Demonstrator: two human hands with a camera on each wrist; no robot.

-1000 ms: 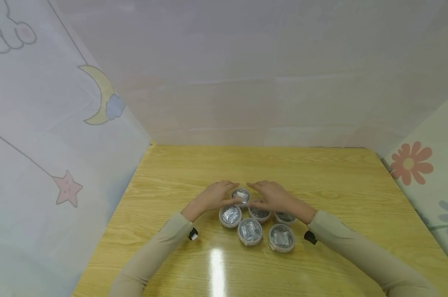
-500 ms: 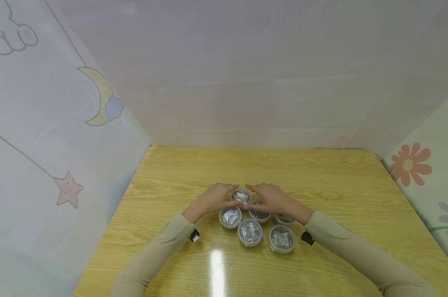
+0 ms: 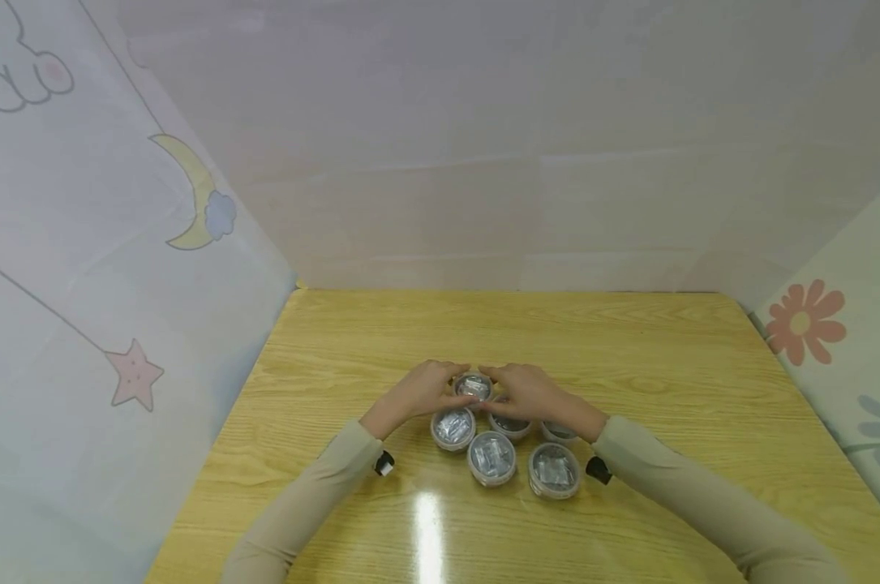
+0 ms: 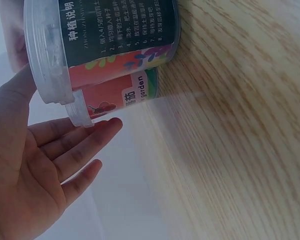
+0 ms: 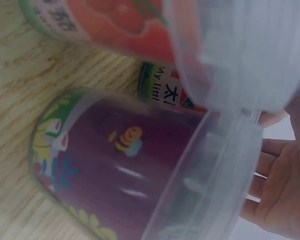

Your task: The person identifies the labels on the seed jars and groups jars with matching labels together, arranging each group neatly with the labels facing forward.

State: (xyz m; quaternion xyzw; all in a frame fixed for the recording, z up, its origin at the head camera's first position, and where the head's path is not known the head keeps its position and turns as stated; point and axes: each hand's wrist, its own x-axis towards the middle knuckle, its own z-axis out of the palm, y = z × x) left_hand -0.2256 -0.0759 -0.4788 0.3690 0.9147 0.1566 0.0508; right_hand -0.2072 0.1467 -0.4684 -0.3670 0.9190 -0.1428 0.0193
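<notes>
Several round planting-kit tubs with clear lids stand together on the table. My left hand [image 3: 421, 389] and right hand [image 3: 530, 393] reach around the farthest tub [image 3: 473, 384] from both sides, thumbs in front and fingers behind. In the left wrist view, loosely extended fingers [image 4: 75, 150] lie at the lid of a red-labelled tub [image 4: 107, 100]; a tub with a dark green instruction label [image 4: 120, 30] stands closer. The right wrist view shows a purple tub [image 5: 115, 155] with a bee and a red tomato tub [image 5: 130, 25], with the right fingers [image 5: 262, 170] partly hidden behind the lids.
Nearer the person are a front middle tub [image 3: 491, 458], a front right tub [image 3: 554, 470] and a left tub [image 3: 452, 427]. Another tub [image 3: 560, 431] sits partly under the right wrist. Printed walls enclose the wooden table [image 3: 323, 519].
Both hands have drawn slightly closer together around the farthest tub, the right one moving a little leftward. The tubs hold nearly the same places.
</notes>
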